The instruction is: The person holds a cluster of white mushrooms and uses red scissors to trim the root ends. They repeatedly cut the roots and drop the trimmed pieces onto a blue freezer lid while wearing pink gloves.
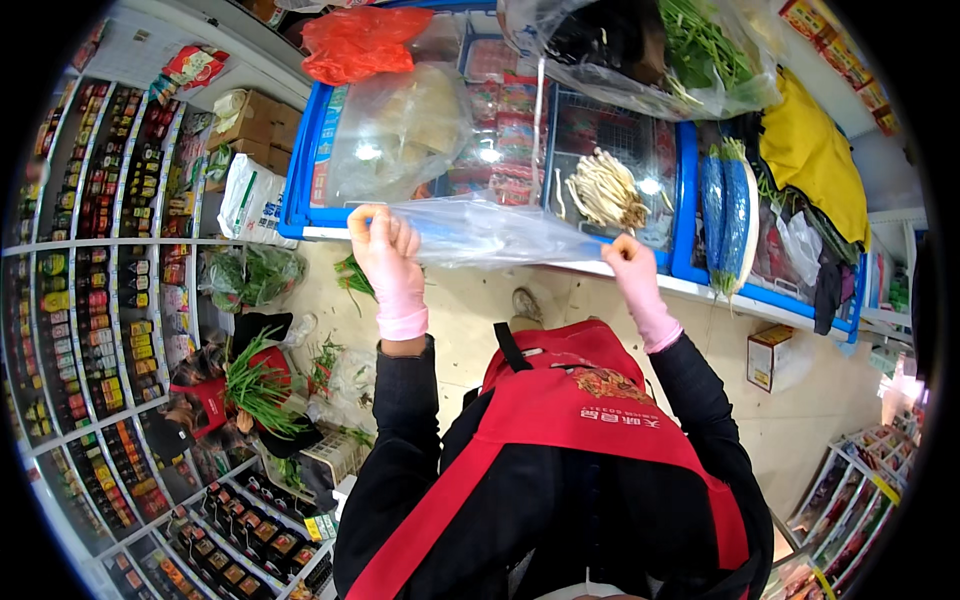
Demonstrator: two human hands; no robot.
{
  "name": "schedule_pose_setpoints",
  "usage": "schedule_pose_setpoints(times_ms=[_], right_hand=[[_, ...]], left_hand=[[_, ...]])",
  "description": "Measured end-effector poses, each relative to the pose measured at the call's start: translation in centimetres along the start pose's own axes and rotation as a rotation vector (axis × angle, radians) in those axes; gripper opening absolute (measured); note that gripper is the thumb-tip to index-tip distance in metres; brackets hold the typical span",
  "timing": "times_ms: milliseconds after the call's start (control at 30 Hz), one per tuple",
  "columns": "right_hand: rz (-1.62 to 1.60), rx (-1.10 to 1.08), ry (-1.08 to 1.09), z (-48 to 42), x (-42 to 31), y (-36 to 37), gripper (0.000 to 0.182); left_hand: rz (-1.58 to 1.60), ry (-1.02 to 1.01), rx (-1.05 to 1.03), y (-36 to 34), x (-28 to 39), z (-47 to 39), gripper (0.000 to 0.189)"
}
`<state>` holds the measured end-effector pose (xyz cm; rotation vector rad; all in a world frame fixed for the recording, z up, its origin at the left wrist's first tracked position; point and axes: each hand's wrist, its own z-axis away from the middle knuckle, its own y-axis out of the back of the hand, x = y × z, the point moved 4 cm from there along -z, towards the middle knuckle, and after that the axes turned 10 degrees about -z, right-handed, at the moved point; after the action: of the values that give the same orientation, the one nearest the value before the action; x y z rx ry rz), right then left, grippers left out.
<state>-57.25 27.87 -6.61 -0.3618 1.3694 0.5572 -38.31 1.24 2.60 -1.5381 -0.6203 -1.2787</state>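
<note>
A clear plastic bag is stretched flat between my two hands, in front of a chest freezer with a blue rim. My left hand, in a pink glove, pinches the bag's left end. At its right end the bag is gripped by my right hand, gloved the same way. Beyond my right hand, a bunch of enoki mushrooms lies loose on the freezer's glass lid, with a few stray stems beside it. A large, cloudy plastic bag rests on the lid beyond my left hand.
Bagged greens, a red plastic bag and long vegetables in blue wrap lie on the freezers. At left, a person holds green stalks near shelves of jars. A carton stands on the floor at right.
</note>
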Motion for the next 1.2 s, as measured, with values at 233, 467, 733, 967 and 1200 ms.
schedule_pose_setpoints(times_ms=[233, 467, 733, 967, 1200], right_hand=[[0.495, -0.333, 0.707, -1.3, -13.8, -9.7, 0.092], [0.017, -0.677, 0.149, -7.4, -12.9, -11.7, 0.042], [0.288, -0.945, 0.126, -13.2, -8.9, -12.0, 0.024], [0.549, -0.550, 0.864, -16.3, -20.8, -13.1, 0.024], [1.218, -0.646, 0.903, -30.7, -35.2, -27.4, 0.017]], left_hand=[[-0.903, -0.486, -0.636, -7.0, 0.7, 1.2, 0.014], [-1.388, -0.709, -0.912, -6.3, 3.2, -2.8, 0.035], [-2.386, -0.704, -0.618, 3.2, -2.7, -12.7, 0.012], [-2.123, -0.104, -0.782, 7.4, -9.8, -19.2, 0.021], [-1.787, -0.316, -1.023, 4.5, -7.8, -21.1, 0.038]])
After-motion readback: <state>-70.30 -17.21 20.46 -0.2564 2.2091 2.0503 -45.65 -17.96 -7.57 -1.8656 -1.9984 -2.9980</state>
